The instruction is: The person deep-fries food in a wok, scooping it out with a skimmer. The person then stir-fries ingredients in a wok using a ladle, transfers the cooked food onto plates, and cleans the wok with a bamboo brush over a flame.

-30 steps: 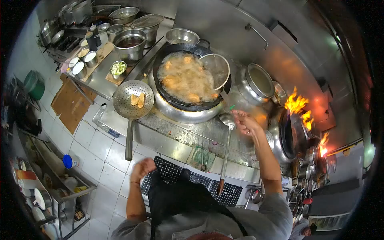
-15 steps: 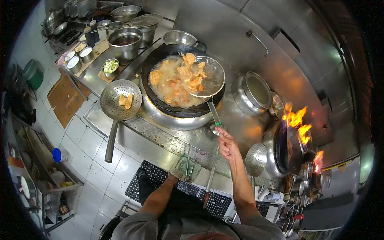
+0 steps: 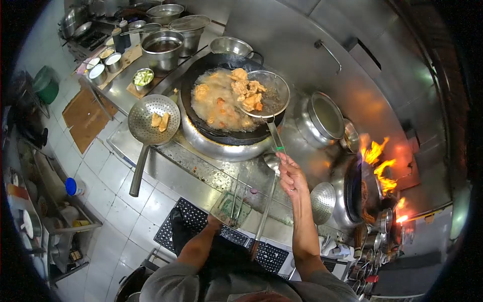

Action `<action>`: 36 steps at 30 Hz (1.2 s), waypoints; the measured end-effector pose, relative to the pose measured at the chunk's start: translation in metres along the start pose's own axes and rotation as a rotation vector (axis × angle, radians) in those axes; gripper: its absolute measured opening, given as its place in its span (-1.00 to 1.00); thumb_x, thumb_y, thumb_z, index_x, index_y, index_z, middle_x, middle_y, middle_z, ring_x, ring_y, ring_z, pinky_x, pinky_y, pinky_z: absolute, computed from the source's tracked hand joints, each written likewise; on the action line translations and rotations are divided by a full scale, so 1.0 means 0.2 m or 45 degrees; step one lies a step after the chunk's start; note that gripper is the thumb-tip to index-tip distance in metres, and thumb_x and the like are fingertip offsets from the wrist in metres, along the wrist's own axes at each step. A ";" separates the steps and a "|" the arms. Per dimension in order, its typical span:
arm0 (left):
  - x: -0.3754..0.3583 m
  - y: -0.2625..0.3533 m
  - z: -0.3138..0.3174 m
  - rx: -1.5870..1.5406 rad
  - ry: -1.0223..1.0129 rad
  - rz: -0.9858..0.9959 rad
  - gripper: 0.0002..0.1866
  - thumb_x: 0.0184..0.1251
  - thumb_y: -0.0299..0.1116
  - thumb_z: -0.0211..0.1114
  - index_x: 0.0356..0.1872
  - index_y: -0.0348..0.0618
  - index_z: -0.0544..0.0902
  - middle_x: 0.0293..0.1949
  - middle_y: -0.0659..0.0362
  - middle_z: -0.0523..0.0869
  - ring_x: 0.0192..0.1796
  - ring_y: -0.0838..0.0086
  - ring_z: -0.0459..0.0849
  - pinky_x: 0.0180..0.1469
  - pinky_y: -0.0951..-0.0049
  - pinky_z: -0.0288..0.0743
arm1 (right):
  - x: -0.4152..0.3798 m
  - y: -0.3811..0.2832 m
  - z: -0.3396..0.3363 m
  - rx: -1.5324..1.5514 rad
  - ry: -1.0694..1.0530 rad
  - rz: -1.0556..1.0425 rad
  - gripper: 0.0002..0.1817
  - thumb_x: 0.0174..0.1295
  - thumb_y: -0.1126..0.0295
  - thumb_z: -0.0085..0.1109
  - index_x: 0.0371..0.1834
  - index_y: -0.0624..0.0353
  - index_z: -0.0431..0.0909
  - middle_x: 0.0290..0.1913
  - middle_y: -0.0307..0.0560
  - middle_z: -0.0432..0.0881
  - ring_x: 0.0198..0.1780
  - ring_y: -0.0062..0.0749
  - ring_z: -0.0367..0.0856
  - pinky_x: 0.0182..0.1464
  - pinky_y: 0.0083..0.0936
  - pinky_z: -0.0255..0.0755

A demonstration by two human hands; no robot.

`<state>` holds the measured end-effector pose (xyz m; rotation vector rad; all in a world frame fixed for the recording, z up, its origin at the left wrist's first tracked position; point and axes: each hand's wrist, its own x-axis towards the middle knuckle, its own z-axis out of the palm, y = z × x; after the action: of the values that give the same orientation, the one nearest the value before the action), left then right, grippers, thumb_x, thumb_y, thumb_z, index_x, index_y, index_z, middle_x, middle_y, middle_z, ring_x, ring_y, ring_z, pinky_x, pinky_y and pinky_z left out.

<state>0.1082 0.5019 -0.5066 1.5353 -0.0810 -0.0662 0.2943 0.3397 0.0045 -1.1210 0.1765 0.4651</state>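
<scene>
My right hand [image 3: 293, 176] grips the handle of a round wire strainer [image 3: 274, 103] held at the right side of a large black wok [image 3: 193, 75]. Fried pieces [image 3: 247, 90] lie in the strainer, on its left part. Bubbling oil [image 3: 214, 103] with more pieces fills the wok. Low by my body is my left hand [image 3: 214, 221], near the counter's front edge; its fingers are too hidden to make out. A perforated ladle [image 3: 154, 120] with a few pale pieces rests left of the wok.
Flames [image 3: 378, 163] rise from a second wok [image 3: 347, 191] at the right, beside another perforated ladle [image 3: 322, 202]. Metal pots [image 3: 162, 50] and a bowl of chopped greens [image 3: 143, 78] stand at upper left. Tongs [image 3: 238, 204] and a long-handled ladle [image 3: 265, 211] lie at the front.
The pieces in the strainer sit more heaped together. My right hand and the strainer have shifted slightly right in view, along with a small camera movement. The flames have changed shape.
</scene>
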 end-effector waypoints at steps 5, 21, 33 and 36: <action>-0.24 0.30 -0.61 0.135 0.291 -0.493 -0.71 0.32 -0.08 0.12 -0.31 -0.05 0.68 -0.52 0.11 0.69 -0.42 0.24 0.68 -0.31 0.36 0.56 | -0.01 -0.01 0.03 0.023 -0.059 -0.044 -0.62 0.33 0.44 0.03 0.20 0.24 0.34 -0.60 -0.35 0.36 -0.84 -0.80 0.04 -0.90 -0.76 -0.11; 0.22 1.99 -1.57 -1.096 0.215 -0.612 -0.73 0.25 -0.45 0.15 -0.05 -0.28 0.44 -0.56 0.20 0.46 -0.65 0.54 0.39 -0.66 0.50 0.36 | -0.02 0.12 0.03 0.290 -0.060 -0.124 -0.67 0.35 0.44 0.01 0.17 0.22 0.37 -0.53 -0.30 0.38 -0.81 -0.80 0.06 -0.90 -0.78 -0.09; 0.61 2.67 -1.22 -0.347 0.280 -0.470 -0.87 0.18 -0.48 0.15 -0.31 -0.18 0.38 -0.65 0.24 0.41 -0.72 0.54 0.40 -0.70 0.45 0.36 | -0.06 0.11 0.19 0.312 -0.067 -0.144 -0.67 0.38 0.45 -0.07 0.19 0.19 0.34 -0.52 -0.29 0.35 -0.81 -0.80 0.09 -0.90 -0.77 -0.05; 0.87 2.59 -1.20 -0.355 0.078 -0.495 -0.89 0.20 -0.46 0.17 -0.43 -0.19 0.40 -0.64 0.24 0.43 -0.70 0.56 0.40 -0.69 0.49 0.36 | -0.01 0.11 0.15 0.476 -0.206 -0.086 -0.66 0.39 0.45 -0.07 0.20 0.20 0.32 -0.51 -0.28 0.35 -0.81 -0.80 0.08 -0.90 -0.78 -0.07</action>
<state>0.3009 0.7422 0.0043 1.2551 0.2676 -0.3260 0.2809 0.3745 0.0007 -0.7177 0.0787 0.4389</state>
